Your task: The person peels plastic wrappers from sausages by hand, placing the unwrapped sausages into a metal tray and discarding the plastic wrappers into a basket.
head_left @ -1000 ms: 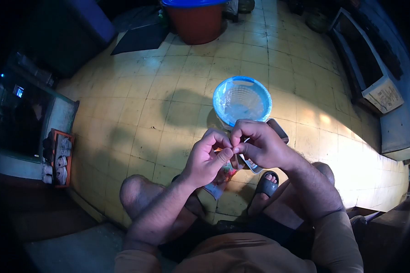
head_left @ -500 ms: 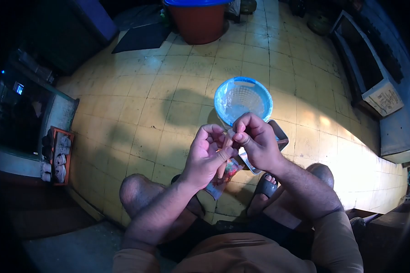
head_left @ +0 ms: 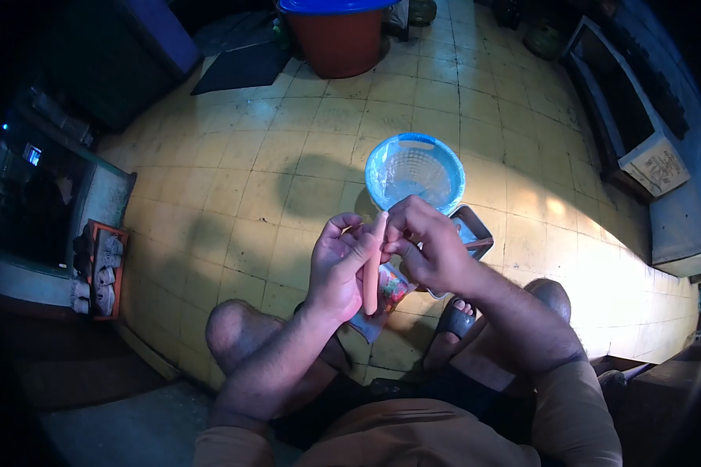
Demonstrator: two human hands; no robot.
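A long orange-pink sausage point(head_left: 371, 284) stands nearly upright between my hands, its pale tip pointing away from me. My left hand point(head_left: 339, 268) is closed around its middle, thumb laid across it. Thumb and fingers of my right hand point(head_left: 432, 245) are pinched together against the sausage's upper side; whether they hold a bit of its casing is too small to make out. Below the hands lies a colourful plastic packet point(head_left: 393, 288), partly hidden. Just beyond the hands stands a blue-rimmed basket point(head_left: 453, 163) with clear plastic inside.
A metal tray point(head_left: 487, 233) with a brown-handled item sits beside the basket, partly behind my right hand. My sandalled foot point(head_left: 452, 331) is close to the packet. A large red tub point(head_left: 339, 43) stands farther back, a shoe rack point(head_left: 105, 268) at left, and a cabinet point(head_left: 654, 167) at right.
The sausage has turned more upright and shows more of its length. My right hand has moved left and slightly down from its tip to its upper side. My left hand has shifted slightly left.
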